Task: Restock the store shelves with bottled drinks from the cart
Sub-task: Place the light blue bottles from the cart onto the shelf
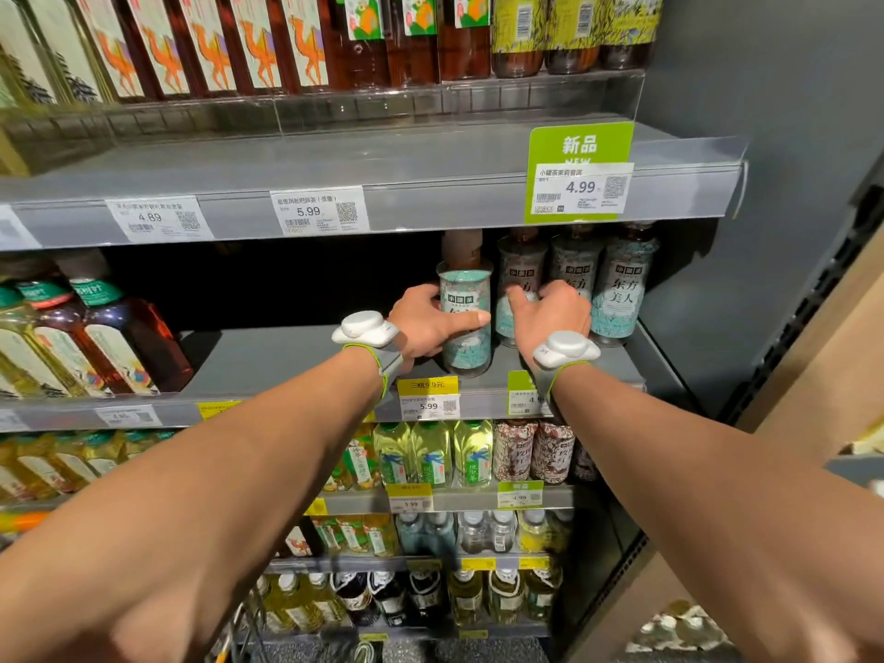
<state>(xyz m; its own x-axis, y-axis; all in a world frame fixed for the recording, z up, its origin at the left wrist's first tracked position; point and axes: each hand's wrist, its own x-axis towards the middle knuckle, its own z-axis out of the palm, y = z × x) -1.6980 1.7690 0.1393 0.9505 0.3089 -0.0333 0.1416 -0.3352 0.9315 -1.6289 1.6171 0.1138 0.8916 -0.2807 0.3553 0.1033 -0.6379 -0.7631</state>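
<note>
Arms (215,471) out, left hand (430,323) grips teal bottle (466,337), right hand (557,318) clasps neighbour bottle (519,275); shelf (287,361) half bare, restocking looks partway.

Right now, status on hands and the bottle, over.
Left hand grips teal-label bottle, upright at middle shelf front. Right hand on shelved row beside it, thumb on nearest bottle, grip unclear. Nothing between bottle and row.
</note>
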